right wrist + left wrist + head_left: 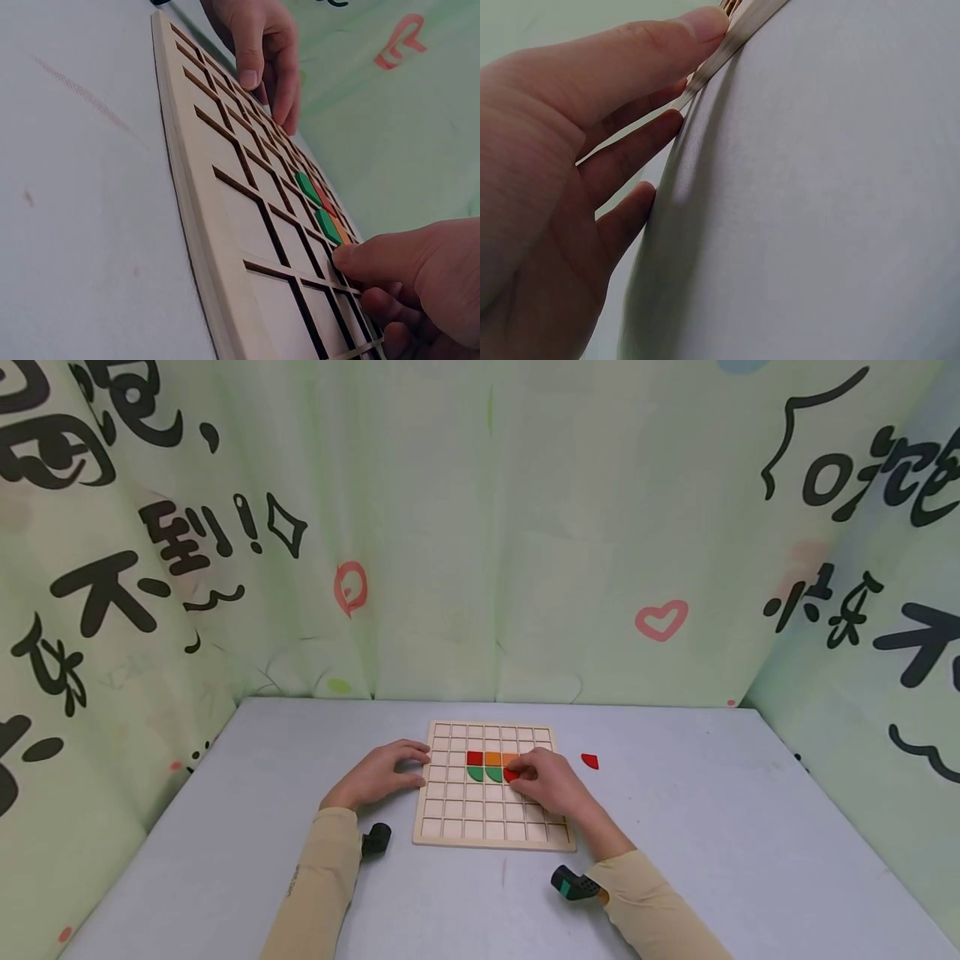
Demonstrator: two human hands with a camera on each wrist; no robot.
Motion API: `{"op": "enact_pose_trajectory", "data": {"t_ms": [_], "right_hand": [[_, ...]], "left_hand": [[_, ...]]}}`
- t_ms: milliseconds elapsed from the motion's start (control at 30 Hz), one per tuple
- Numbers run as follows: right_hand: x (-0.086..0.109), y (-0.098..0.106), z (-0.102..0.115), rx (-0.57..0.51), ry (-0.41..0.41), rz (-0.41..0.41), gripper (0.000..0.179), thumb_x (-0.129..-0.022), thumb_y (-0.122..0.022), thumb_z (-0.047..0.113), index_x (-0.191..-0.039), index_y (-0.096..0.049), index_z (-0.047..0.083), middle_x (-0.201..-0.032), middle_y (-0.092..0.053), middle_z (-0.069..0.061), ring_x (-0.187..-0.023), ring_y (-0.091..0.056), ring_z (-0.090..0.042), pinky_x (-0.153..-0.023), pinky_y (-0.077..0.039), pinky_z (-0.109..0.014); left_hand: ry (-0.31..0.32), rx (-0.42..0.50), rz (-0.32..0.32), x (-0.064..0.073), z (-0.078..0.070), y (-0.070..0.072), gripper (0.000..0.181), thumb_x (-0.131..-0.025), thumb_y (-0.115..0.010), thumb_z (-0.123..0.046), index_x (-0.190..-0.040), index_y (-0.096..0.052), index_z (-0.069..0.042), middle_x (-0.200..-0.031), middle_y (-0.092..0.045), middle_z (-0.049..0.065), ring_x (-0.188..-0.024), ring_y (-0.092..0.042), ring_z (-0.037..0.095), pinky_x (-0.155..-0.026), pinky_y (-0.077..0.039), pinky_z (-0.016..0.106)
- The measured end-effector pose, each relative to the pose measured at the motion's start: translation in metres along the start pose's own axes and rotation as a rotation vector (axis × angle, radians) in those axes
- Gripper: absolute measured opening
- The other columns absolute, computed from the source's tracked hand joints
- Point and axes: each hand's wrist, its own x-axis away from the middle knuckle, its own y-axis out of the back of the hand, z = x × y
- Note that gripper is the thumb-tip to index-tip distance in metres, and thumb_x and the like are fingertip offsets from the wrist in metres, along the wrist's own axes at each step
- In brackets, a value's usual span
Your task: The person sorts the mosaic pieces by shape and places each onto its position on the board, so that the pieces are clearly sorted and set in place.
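A wooden grid board (432, 807) lies on the table. My left hand (378, 777) rests at its left edge, thumb on the rim (739, 34) and fingertips along the side. With thumb and fingers, my right hand (551, 781) pinches a red quarter-round piece (510, 774) at a cell of the board, mostly hidden by the fingers. Left of that piece sit two green quarter-round pieces (476, 773) side by side. The row above them holds a red square (475, 758) and two orange pieces (492, 759), the right one partly covered by the right hand.
Another red rounded piece (590, 761) lies on the white table (675, 827), right of the board. Printed curtains (495, 527) stand behind the table and along its sides. Small black devices (573, 883) are worn at both wrists.
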Motion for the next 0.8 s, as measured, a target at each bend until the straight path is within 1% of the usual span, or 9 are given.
{"op": "enact_pose_trajectory", "data": {"t_ms": [200,333,433,800], "right_hand": [[-0.0012,0.0009,-0.0001,0.003,-0.006,0.004,0.02,-0.085,-0.074,0.008,-0.105,-0.075,0.007,-0.092,-0.064,0.0,-0.079,-0.049,-0.014,-0.069,-0.045,-0.027],[-0.0017,0.0019,0.0002,0.0,-0.02,0.011,0.02,-0.086,-0.073,0.008,-0.106,-0.075,0.007,-0.094,-0.065,0.0,-0.08,-0.049,-0.015,-0.069,-0.046,-0.027],[-0.0023,0.0021,0.0,-0.002,-0.034,0.013,0.02,-0.086,-0.073,0.007,-0.107,-0.075,0.007,-0.096,-0.066,0.0,-0.08,-0.05,-0.015,-0.07,-0.047,-0.027],[-0.0012,0.0019,0.0004,-0.008,-0.06,0.005,0.021,-0.087,-0.072,0.006,-0.108,-0.074,0.007,-0.097,-0.066,-0.001,-0.08,-0.05,-0.016,-0.07,-0.047,-0.027]], "left_hand": [[0.012,0.007,0.003,-0.0001,-0.0011,0.0009,0.037,-0.086,-0.076,-0.017,-0.12,-0.068,-0.007,-0.138,-0.055,0.002,-0.135,-0.043,0.025,-0.114,-0.033,0.042],[0.01,0.009,0.001,0.0006,-0.0026,0.001,0.036,-0.086,-0.076,-0.017,-0.119,-0.068,-0.006,-0.138,-0.055,0.003,-0.135,-0.043,0.027,-0.114,-0.034,0.044],[0.02,0.012,0.001,0.0008,-0.0032,0.0007,0.036,-0.085,-0.077,-0.017,-0.119,-0.068,-0.007,-0.138,-0.055,0.003,-0.136,-0.042,0.026,-0.114,-0.033,0.043],[0.012,0.021,0.003,0.0015,-0.0038,0.0,0.036,-0.086,-0.076,-0.017,-0.119,-0.068,-0.007,-0.138,-0.055,0.003,-0.136,-0.042,0.027,-0.114,-0.033,0.043]]}}
